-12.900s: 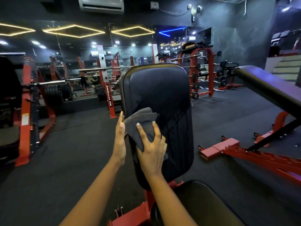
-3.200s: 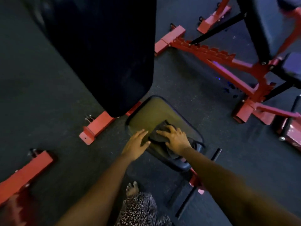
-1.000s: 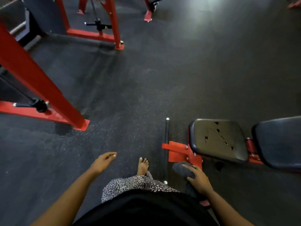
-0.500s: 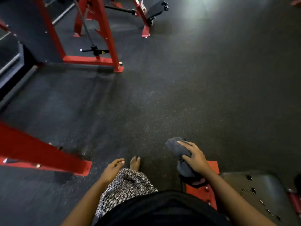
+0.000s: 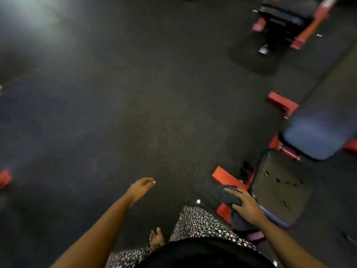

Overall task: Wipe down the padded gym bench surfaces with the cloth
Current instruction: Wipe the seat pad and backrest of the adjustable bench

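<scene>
The cloth (image 5: 230, 198) was bunched in the right hand (image 5: 248, 206), whose fingers (image 5: 234, 191) curled over it and gripped it at the seat pad's (image 5: 280, 190) near corner, above the red frame (image 5: 226, 177). Through the blur it was hard to say whether cloth touched pad. The back pad (image 5: 316, 132) lay just beyond. The left hand (image 5: 141, 187) hung loose and empty over the floor (image 5: 135, 93). The step looked like wiping the seat. Next, the cloth needed pressing flat and sweeping across the pad.
</scene>
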Demonstrator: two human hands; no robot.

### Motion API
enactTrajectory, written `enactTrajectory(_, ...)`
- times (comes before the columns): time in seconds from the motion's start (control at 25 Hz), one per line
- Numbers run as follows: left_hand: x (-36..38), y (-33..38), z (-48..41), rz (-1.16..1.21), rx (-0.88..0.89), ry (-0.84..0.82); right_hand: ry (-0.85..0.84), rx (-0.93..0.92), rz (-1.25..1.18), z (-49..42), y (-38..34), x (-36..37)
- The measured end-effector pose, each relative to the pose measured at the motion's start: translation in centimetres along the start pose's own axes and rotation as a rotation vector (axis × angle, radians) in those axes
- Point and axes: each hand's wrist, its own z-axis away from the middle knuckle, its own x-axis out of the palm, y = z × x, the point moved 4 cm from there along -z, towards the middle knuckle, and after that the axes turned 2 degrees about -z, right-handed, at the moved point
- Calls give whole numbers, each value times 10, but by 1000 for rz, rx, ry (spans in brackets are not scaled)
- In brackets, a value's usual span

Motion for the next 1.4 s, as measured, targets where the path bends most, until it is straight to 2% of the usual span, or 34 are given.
enactTrajectory(0.12, 7, 84, -69, -172, 144, -148, 150, 117, -97, -12, 10, -21)
enactTrajectory(0.36, 76, 241, -144, -142, 306, -327, 478, 352, -285, -41, 29, -87)
enactTrajectory(0.52, 148, 306, -168, 1, 282, -561, 596, 526, -331, -36, 44, -127)
enactTrajectory(0.68, 232, 357, -200, 1, 246, -686, 681, 664, -375, -47, 78, -153)
enactTrajectory(0.88, 323, 387, -253, 11, 178, -752, 753, 726, -359, -94, 134, -185)
enactTrajectory(1.04, 377, 386, -299, 53, 153, -711, 814, 723, -178, -159, 190, -201)
enactTrajectory(1.2, 405, 373, -299, 164, 88, -796, 676, 786, 28, -226, 213, -176)
enactTrajectory(1.28, 416, 368, -295, 201, 77, -810, 657, 778, 168, -241, 215, -159)
enactTrajectory(1.4, 425, 360, -290, 219, 65, -805, 669, 772, 254, -243, 226, -150)
